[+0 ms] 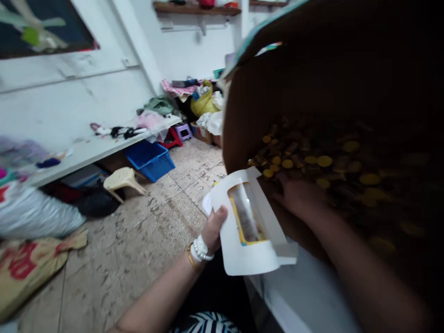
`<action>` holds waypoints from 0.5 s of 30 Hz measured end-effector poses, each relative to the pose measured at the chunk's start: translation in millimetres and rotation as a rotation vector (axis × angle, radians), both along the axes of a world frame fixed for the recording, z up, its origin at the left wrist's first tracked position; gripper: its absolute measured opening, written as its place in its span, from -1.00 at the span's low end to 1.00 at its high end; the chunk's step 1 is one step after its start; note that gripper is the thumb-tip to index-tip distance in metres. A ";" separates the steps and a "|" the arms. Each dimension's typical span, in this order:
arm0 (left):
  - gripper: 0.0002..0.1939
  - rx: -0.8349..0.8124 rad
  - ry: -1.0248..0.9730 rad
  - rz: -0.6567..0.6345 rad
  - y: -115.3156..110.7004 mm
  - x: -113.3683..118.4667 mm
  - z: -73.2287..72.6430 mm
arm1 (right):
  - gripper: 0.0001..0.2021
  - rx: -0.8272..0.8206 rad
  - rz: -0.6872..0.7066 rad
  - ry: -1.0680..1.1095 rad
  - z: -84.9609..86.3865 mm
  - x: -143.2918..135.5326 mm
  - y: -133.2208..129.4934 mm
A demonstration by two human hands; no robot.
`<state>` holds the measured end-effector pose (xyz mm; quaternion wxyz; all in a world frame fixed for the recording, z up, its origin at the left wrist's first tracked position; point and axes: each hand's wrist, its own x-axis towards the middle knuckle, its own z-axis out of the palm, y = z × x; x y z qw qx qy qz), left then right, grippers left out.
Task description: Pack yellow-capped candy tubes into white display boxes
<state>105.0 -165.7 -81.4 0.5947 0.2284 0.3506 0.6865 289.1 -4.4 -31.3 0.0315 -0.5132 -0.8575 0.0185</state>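
My left hand [215,226], with white beads and a gold bangle at the wrist, grips the near-left edge of a white card box [231,256] with a clear window edged in yellow. Its end flaps stand open. To the right is a large, dark cardboard carton [239,120] lying open toward me. Many small round pieces with yellow tops [324,161] are heaped inside it. My right hand [294,194] reaches into the carton at the near edge of the heap, its fingers dim and blurred among the pieces, so their grip is unclear.
A long white table [86,150] with cloth items runs along the left wall. Below it are a cream stool [121,178], a blue crate [151,162] and a purple stool [183,132]. Sacks [33,212] lie at the far left on the tiled floor. A shelf [197,8] hangs at the back.
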 end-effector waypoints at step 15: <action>-0.29 0.107 -0.201 -0.123 5.5 -9.8 -3.4 | -0.68 -0.538 -0.042 0.747 28.2 35.3 -7.2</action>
